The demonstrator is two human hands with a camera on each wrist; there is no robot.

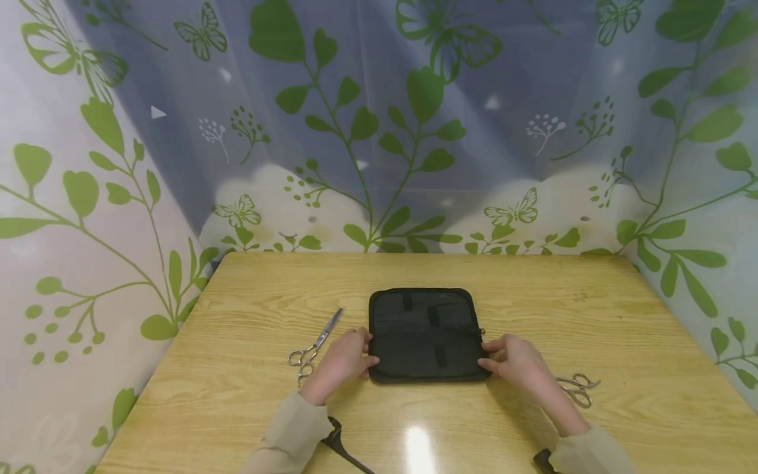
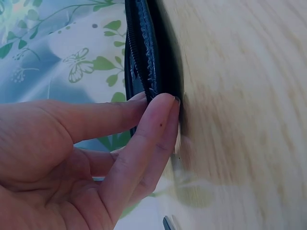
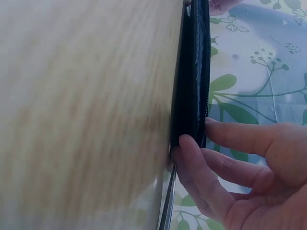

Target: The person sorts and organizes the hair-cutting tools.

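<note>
Black case (image 1: 408, 359) is lying flat on the wood table (image 1: 284, 276), pretty much front and centre, with both hands on it. Left hand (image 1: 345, 355) is pinching the left edge near the front corner, right hand (image 1: 518, 359) is doing the same on the right edge, so both are gripping the case. Some fingertips are tucked behind or under the edge, and the wrist views don't show exactly where those end up.

It's dark on dark, so detail is rough: I can make out a few strips (image 1: 441, 356) on the upper face and what looks like a crease running across. Zip teeth (image 2: 133, 45) show along the side in the left wrist view, and a tiny bit of metal pokes out at the right edge, too small to tell what it is.

Left scissors (image 1: 323, 337) sit just beside the left hand, tip angled away from the person, with the lower ring partly behind the wrist. Right scissors (image 1: 573, 382) only show their handles; the forearm hides the rest. A thin metal strip cut off at the bottom of the right wrist view may be part of them.

Dark bits by both cuffs are half covered, can't tell what they are. Leafy cloth (image 1: 367, 125) hangs behind, running out of frame.
</note>
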